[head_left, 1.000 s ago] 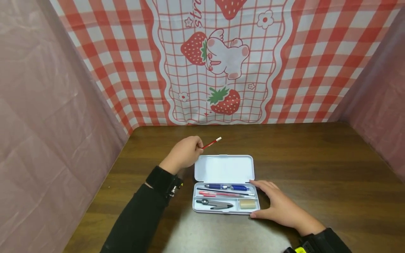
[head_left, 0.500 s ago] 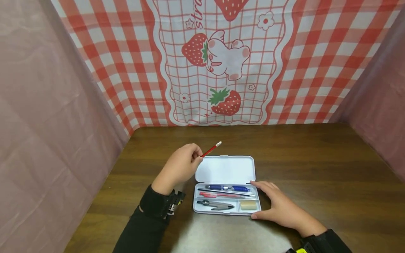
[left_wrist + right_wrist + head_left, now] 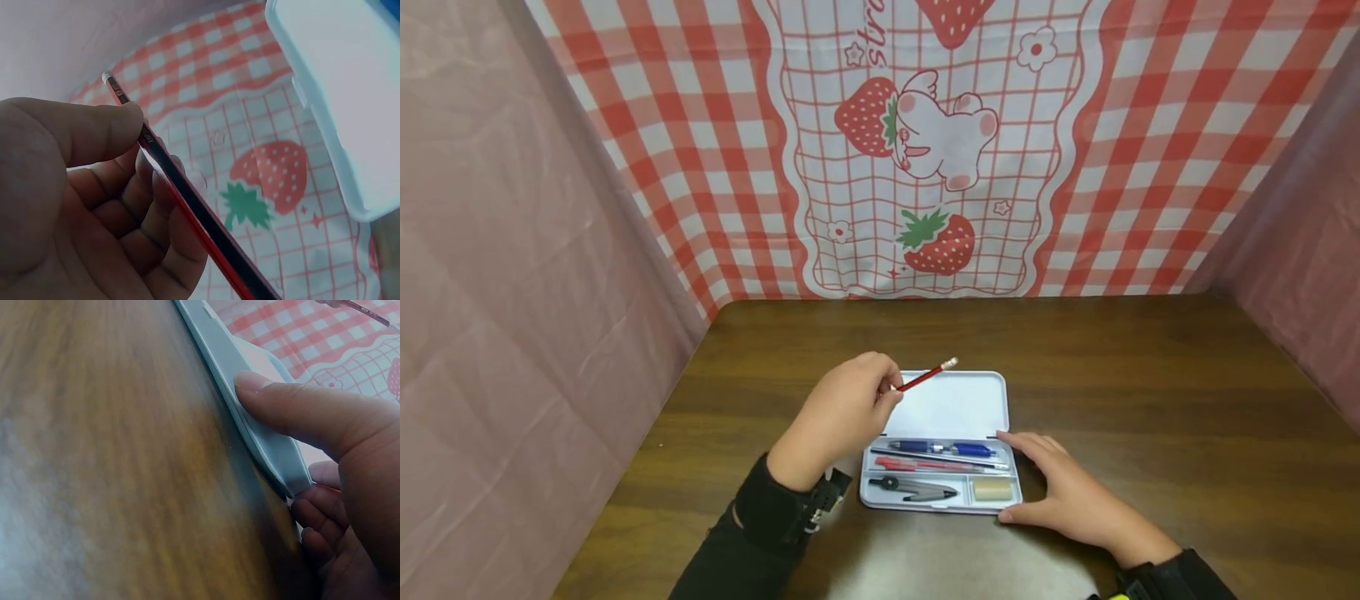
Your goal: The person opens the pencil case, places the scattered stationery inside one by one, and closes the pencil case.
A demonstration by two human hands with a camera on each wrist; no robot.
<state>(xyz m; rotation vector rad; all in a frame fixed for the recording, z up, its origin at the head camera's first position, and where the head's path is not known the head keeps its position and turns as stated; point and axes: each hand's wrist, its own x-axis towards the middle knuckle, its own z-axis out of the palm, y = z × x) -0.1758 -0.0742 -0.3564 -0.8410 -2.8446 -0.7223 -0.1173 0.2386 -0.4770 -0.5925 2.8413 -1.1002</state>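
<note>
My left hand (image 3: 842,412) pinches a red-and-black pencil (image 3: 928,375) between thumb and fingers. Its white eraser end points up and right, above the raised lid (image 3: 958,408) of a white pencil case (image 3: 940,510). In the left wrist view the pencil (image 3: 187,194) slants across the curled fingers. At the case's right end, my right hand (image 3: 1067,496) grips it, thumb on the near side and fingers at the far corner. Inside lie a blue pen (image 3: 973,450), a red pen (image 3: 917,465), a thin dark pencil, a grey drawing compass (image 3: 925,487) and a beige eraser (image 3: 992,488).
The case stands on a brown wooden table (image 3: 1112,375). Behind the table hangs a red-checked cloth (image 3: 737,167) with strawberry prints. Pink curtains (image 3: 535,292) hang at both sides.
My left hand has come nearer and to the right with the pencil, now partly covering the lid's left side. The right hand keeps its place on the case.
</note>
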